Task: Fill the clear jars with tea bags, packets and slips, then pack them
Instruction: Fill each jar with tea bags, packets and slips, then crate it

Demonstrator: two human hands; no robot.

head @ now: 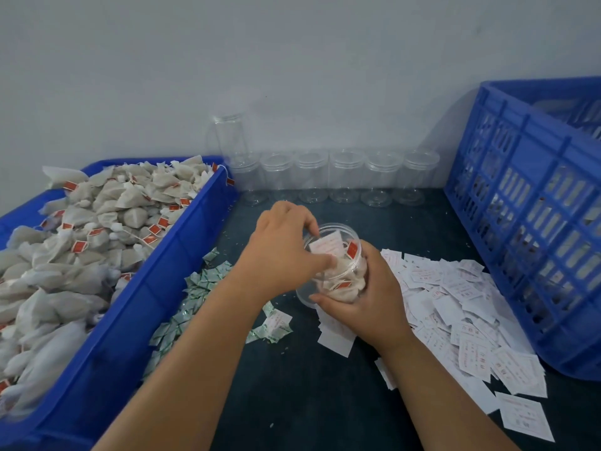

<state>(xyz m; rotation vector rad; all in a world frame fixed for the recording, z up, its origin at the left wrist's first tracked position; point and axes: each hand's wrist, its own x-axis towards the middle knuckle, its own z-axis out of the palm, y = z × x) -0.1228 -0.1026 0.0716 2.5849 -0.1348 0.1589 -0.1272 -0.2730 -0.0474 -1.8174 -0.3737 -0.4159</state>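
Note:
A clear jar [338, 255] sits tilted in the middle of the dark table, holding tea bags and a white slip. My right hand [361, 297] grips the jar from below and the right side. My left hand [286, 249] is at the jar's mouth, its fingers curled over the rim and reaching in among the contents. Heaped in the blue bin [136, 288] on the left are tea bags [81, 242] with red tags. Green-and-white packets [192, 294] lie beside the bin. White slips [461, 314] are spread out on the right.
A row of several empty clear jars [344, 177] stands along the grey wall, with one more jar [231, 138] stacked on top at the left. A tall blue slatted crate [533, 222] stands at the right edge of the table.

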